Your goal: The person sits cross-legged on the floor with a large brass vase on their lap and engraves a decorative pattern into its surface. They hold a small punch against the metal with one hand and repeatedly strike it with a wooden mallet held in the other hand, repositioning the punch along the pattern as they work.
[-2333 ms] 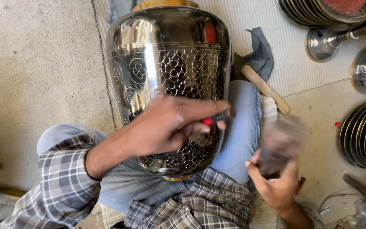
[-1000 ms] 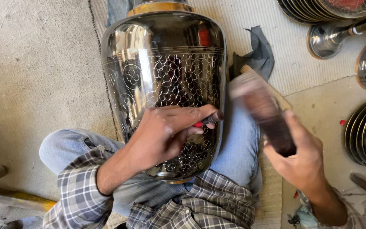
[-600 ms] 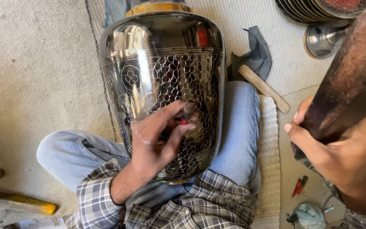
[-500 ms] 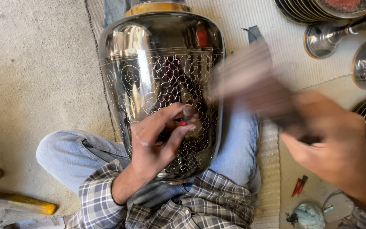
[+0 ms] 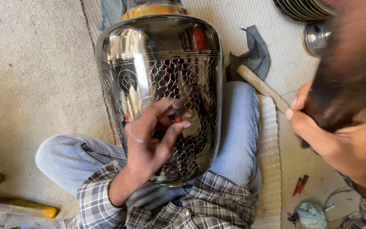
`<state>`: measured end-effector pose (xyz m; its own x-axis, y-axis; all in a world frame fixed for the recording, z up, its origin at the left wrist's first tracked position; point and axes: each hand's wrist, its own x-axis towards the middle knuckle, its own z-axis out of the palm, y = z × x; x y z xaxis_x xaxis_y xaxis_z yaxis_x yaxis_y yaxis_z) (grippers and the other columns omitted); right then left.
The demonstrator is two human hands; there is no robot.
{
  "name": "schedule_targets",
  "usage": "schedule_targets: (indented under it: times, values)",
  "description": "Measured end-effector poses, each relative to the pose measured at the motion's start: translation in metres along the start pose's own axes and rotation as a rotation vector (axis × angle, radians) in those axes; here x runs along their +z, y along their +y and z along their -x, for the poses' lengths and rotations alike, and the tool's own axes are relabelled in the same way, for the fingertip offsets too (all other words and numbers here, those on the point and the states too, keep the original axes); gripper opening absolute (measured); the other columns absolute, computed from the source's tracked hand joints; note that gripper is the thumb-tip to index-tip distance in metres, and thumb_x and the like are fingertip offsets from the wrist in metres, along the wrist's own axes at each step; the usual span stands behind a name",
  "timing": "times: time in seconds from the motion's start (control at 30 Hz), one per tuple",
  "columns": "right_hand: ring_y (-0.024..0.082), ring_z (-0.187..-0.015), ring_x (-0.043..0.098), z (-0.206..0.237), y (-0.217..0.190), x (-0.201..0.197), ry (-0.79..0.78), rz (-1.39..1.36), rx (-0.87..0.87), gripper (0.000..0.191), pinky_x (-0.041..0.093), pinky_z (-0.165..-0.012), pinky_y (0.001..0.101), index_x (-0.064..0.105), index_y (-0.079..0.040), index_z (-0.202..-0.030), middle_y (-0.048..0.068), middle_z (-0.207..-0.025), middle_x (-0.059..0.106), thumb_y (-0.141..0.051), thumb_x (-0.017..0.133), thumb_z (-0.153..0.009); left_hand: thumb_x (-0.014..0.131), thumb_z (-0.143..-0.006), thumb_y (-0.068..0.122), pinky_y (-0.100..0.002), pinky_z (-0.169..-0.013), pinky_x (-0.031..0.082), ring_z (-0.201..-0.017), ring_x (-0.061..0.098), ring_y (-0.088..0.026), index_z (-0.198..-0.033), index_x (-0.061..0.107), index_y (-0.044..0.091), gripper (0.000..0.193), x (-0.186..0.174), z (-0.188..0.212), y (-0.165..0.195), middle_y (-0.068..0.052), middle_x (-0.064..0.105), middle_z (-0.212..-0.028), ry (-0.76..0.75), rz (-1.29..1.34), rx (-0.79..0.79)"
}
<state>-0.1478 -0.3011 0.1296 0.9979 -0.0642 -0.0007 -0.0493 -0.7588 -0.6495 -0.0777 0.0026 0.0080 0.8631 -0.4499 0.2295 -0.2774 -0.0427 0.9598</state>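
Observation:
A large shiny metal vase [image 5: 157, 63] with an engraved floral mesh pattern and a gold band lies across my lap, on my jeans. My left hand [image 5: 153, 142] rests on its belly and pinches a small red-handled engraving chisel [image 5: 177, 111], its tip set against the metal. My right hand [image 5: 339, 140] is raised close to the camera at the right, shut on a dark wooden mallet [image 5: 352, 72] that is blurred with motion.
A wooden-handled tool [image 5: 261, 87] and a grey cloth [image 5: 255, 51] lie on the ribbed mat right of the vase. Stacked metal plates [image 5: 301, 8] and a metal cup [image 5: 316, 38] sit top right. Small red tools [image 5: 299, 185] lie on the floor; a yellow-handled tool [image 5: 20, 206] is bottom left.
My right hand has swung the mallet up from over the vase to close by the camera. My left hand keeps the chisel on the vase, barely shifted.

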Motion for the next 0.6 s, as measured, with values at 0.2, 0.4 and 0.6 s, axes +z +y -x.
schedule_targets:
  times: [0.2,0.4,0.6]
  values:
    - [0.018,-0.073,0.071,-0.002,0.014,0.020,-0.166,0.219,-0.204,0.076,0.061,-0.061,0.0308,0.054,-0.005,-0.141,0.016,-0.106,0.075,-0.003,0.083,-0.071,0.073,-0.098,0.006,-0.032,-0.076,0.070,-0.094,0.082,-0.017,-0.135,0.063,0.007,0.039,-0.004,-0.009,0.000,-0.007,0.079,-0.112,-0.121,-0.145,0.051]
    - [0.023,-0.080,0.071,0.044,0.044,0.042,0.024,0.126,-0.131,0.083,0.058,-0.070,0.0370,0.043,-0.001,-0.147,0.016,-0.100,0.069,-0.006,0.080,-0.074,0.071,-0.097,0.008,-0.031,-0.070,0.068,-0.093,0.081,-0.017,-0.141,0.062,0.016,0.045,-0.012,-0.025,0.003,-0.001,0.079,-0.117,-0.329,-0.183,0.147]
    - [0.021,-0.080,0.072,0.073,0.050,0.068,0.067,-0.062,0.010,0.069,0.061,-0.071,0.0326,0.045,-0.001,-0.141,0.013,-0.096,0.070,0.001,0.075,-0.079,0.064,-0.083,-0.009,-0.024,-0.039,0.054,-0.073,0.077,-0.013,-0.137,0.065,0.015,0.059,-0.014,-0.041,0.006,-0.003,0.079,-0.117,-0.536,-0.204,0.085]
